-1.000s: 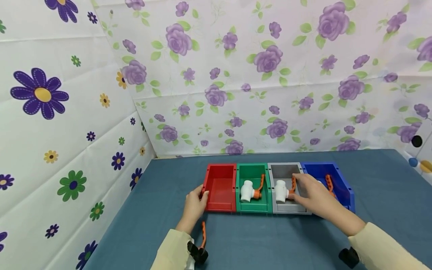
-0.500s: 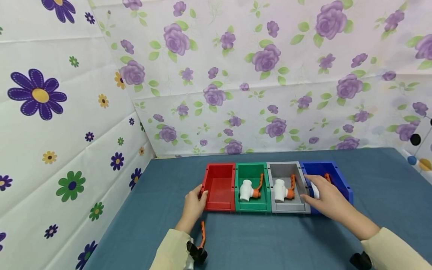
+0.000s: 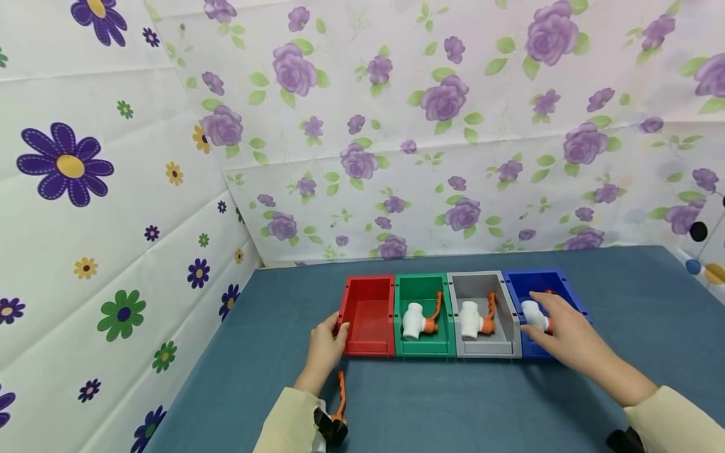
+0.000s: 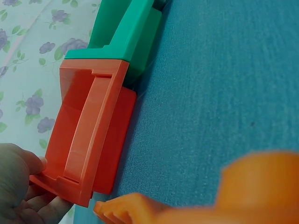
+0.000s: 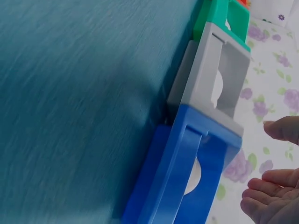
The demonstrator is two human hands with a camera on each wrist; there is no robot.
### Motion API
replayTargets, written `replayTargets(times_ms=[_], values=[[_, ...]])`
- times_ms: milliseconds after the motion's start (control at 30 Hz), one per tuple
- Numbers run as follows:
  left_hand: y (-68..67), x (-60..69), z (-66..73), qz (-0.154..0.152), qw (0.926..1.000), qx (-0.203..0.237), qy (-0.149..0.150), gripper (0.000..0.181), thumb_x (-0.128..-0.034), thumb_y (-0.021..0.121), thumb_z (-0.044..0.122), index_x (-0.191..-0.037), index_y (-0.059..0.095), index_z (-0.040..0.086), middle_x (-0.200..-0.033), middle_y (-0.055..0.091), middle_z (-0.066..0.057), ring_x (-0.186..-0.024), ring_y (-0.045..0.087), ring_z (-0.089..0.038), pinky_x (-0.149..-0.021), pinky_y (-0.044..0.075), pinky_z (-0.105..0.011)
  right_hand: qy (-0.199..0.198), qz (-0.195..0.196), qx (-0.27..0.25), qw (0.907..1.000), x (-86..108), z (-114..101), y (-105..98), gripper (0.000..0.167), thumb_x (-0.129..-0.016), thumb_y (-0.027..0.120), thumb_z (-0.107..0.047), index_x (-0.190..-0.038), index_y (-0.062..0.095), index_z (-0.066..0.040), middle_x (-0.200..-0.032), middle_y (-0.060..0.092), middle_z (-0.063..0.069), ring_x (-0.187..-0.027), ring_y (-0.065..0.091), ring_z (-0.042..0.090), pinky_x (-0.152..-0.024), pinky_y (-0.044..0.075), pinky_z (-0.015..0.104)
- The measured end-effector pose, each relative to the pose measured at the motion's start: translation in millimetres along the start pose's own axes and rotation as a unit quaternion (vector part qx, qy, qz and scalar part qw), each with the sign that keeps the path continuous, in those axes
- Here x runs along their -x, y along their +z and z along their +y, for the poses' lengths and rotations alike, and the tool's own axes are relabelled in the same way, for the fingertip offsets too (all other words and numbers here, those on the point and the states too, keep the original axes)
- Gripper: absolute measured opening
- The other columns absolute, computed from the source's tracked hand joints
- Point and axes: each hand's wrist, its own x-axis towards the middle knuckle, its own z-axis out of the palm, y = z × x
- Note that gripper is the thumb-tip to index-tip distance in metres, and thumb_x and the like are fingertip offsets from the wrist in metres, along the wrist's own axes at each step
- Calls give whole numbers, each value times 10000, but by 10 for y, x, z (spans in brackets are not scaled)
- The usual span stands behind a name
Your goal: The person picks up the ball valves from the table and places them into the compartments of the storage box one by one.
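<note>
My left hand [image 3: 325,346] grips the left side wall of a red bin [image 3: 368,348], thumb inside and fingers outside, as the left wrist view also shows. My right hand [image 3: 572,336] is over the blue bin [image 3: 532,278] with thumb and fingers spread, holding nothing. Below it in that bin lies a white ball valve [image 3: 532,314] with an orange handle, partly hidden by the hand. Similar ball valves lie in the grey bin [image 3: 481,351], valve [image 3: 471,321], and in the green bin [image 3: 425,350], valve [image 3: 415,322].
The bins stand side by side in a row on a blue-grey table [image 3: 430,402]. Another valve, its orange handle [image 3: 342,393] showing, lies near my left forearm, partly hidden by the sleeve and wrist camera. Flowered cloth [image 3: 362,113] hangs behind and at the left.
My right hand has left the valve in the grey bin and moved right, over the blue bin. The left hand stays on the red bin.
</note>
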Motion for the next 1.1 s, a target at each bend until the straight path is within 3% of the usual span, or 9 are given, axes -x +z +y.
replayTargets(times_ms=[67,300,433,767,1100], values=[[-3,8,-2,41,9999,25,114,345,-953,564,145,-1191,588,-103,-1032,668,-253,-792,655,-256,-687,583,-395,0,135,30,9999,22,40,-5,612,-843,700,-144,-1306,434,153,-1288,441,384,-1160,422,548,-880,390,684],[18,-32,-15,-78,9995,-33,-316,329,-923,593,65,-1214,587,-87,-1079,668,-236,-834,661,-274,-740,577,-412,126,1174,-72,9930,92,200,-4,485,-851,622,9,-1275,452,172,-1229,464,395,-1075,458,552,-813,395,683],[14,-17,-6,-134,9991,-85,-389,336,-922,596,62,-1221,582,-90,-1094,664,-234,-855,662,-272,-757,574,-413,452,1431,-260,9883,113,285,-14,513,-870,588,-1,-1318,404,171,-1253,431,416,-1080,434,573,-810,368,697],[28,-16,21,-197,9981,-56,-574,345,-924,592,65,-1236,575,-81,-1113,659,-229,-867,656,-271,-769,571,-416,912,1435,-418,9845,170,466,46,561,-885,565,-27,-1355,340,179,-1269,397,445,-1081,414,596,-811,360,702],[7,-16,8,-211,9985,-27,-496,340,-933,578,63,-1237,571,-90,-1097,662,-245,-869,666,-291,-736,577,-411,1280,1073,-447,9849,193,575,120,552,-901,555,-69,-1336,347,201,-1225,434,462,-1039,455,599,-794,396,680]])
